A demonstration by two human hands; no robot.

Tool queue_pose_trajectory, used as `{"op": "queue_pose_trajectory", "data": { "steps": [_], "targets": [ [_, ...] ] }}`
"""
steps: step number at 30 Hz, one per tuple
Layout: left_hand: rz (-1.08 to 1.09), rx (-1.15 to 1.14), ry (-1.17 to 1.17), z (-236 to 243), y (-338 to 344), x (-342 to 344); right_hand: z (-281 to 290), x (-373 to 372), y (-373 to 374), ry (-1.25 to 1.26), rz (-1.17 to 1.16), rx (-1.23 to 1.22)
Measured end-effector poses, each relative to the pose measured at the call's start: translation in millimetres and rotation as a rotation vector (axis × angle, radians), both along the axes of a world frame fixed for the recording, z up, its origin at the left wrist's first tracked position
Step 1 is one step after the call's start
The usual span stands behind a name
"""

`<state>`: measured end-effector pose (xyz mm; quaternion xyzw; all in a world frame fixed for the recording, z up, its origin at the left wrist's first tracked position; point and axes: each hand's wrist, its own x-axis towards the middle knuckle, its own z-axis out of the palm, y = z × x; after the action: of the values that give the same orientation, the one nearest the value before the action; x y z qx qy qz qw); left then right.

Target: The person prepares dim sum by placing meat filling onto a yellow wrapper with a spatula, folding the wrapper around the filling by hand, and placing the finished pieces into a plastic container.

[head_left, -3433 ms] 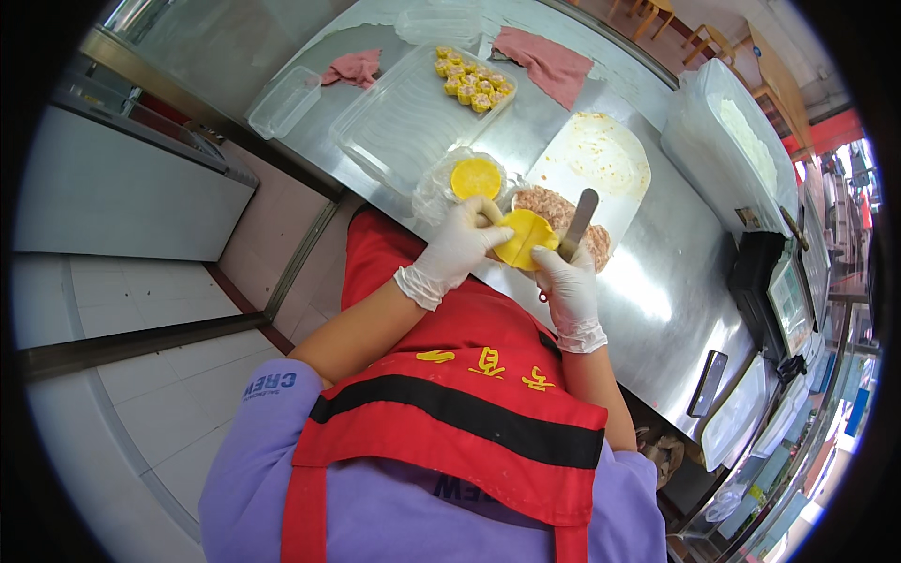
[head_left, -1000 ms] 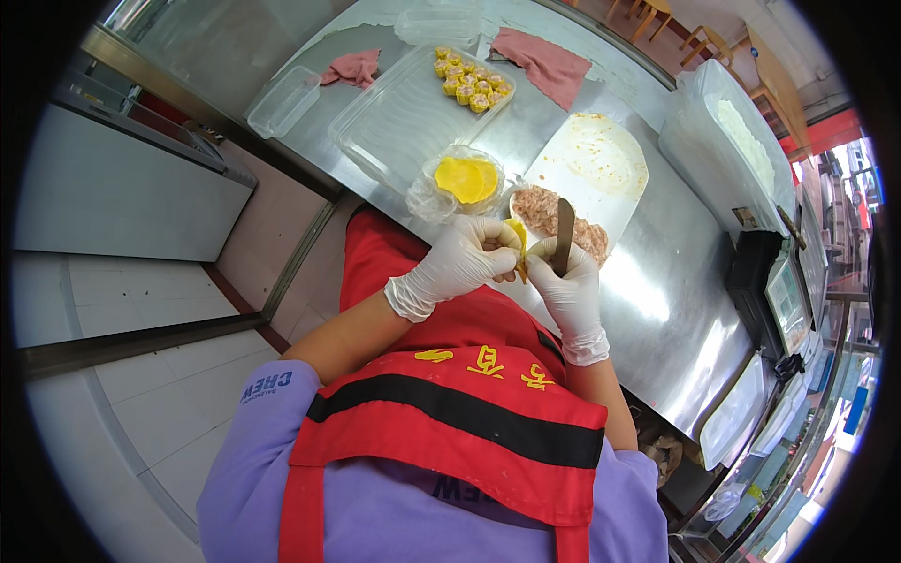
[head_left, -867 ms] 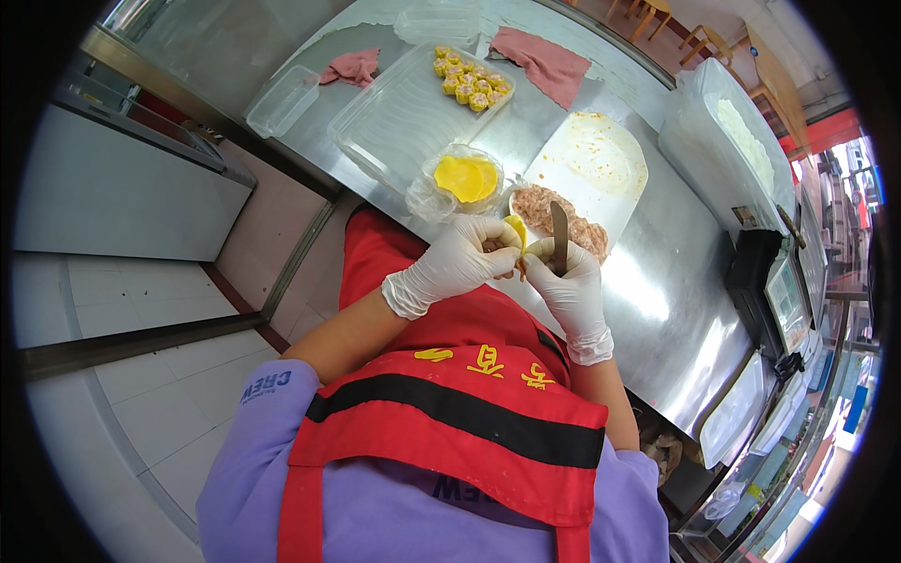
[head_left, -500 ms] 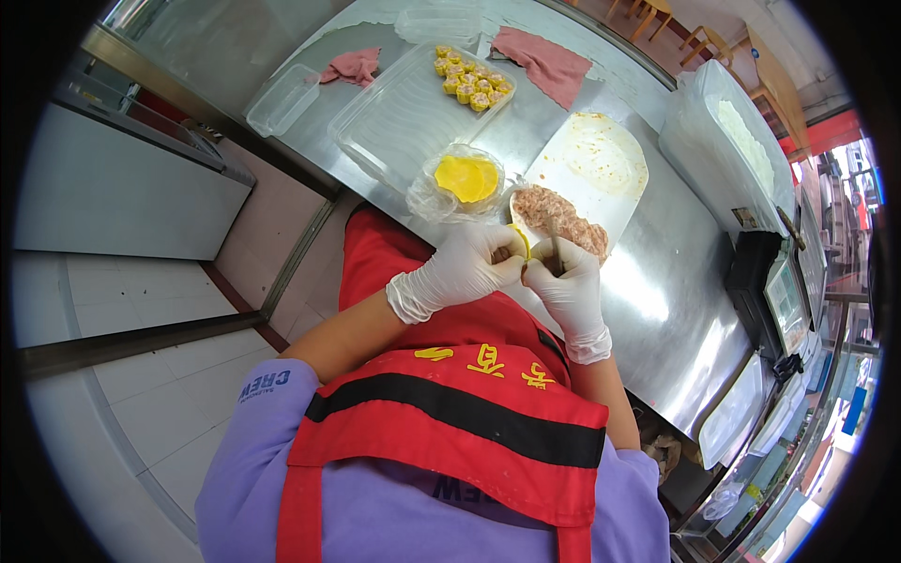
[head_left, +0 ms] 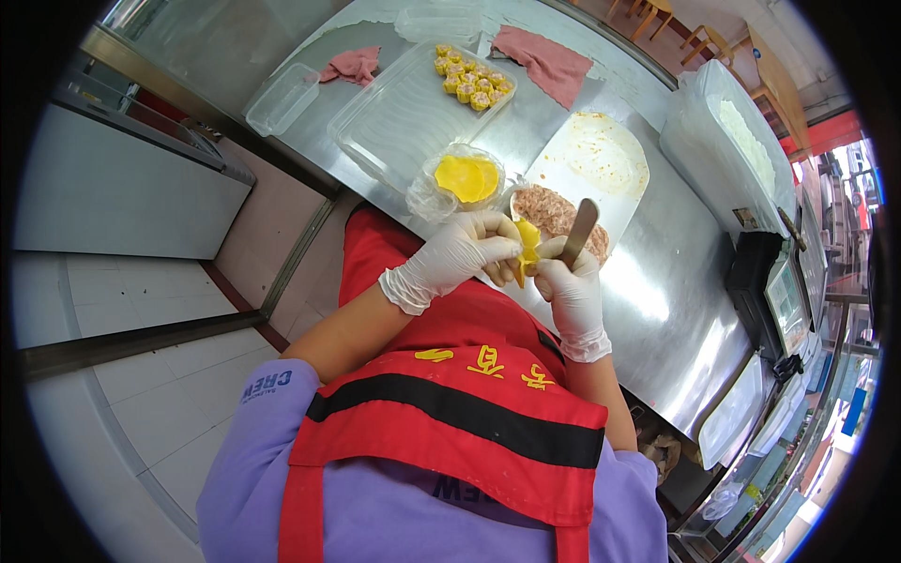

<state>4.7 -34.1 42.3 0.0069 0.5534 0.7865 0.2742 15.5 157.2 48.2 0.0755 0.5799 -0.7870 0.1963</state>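
While dumplings (head_left: 474, 82) in clear tray (head_left: 399, 117), left fingers (head_left: 500, 249) and right fingers (head_left: 559, 277) tight on wrapper (head_left: 527, 236).

Left hand (head_left: 452, 257): white-gloved, thumb and fingers pinching
Right hand (head_left: 574, 286): white-gloved, fingers curled, thumb pointing toward the left
Left forearm (head_left: 349, 322): bare, slanting inward
Right forearm (head_left: 601, 394): bare, steeper
Spacing: hands close together

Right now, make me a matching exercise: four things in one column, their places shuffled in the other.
1. Metal spreader
2. Cluster of dumplings
3. Meat filling
4. Stack of yellow wrappers

A. On the white board
B. In crumpled clear plastic
C. In the right hand
D. In the clear tray

Pairs: 1-C, 2-D, 3-A, 4-B
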Motion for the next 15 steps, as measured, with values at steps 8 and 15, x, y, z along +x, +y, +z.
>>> {"op": "queue_pose_trajectory", "data": {
  "steps": [8,15],
  "targets": [
    [0.021,0.173,0.006,-17.3,4.2,-1.1,2.7,-2.2,-5.1,-0.025,0.06,0.045],
    [0.07,-0.193,0.261,-12.2,12.3,3.6,3.5,-2.3,-2.9,0.021,0.077,0.054]
  ]
}}
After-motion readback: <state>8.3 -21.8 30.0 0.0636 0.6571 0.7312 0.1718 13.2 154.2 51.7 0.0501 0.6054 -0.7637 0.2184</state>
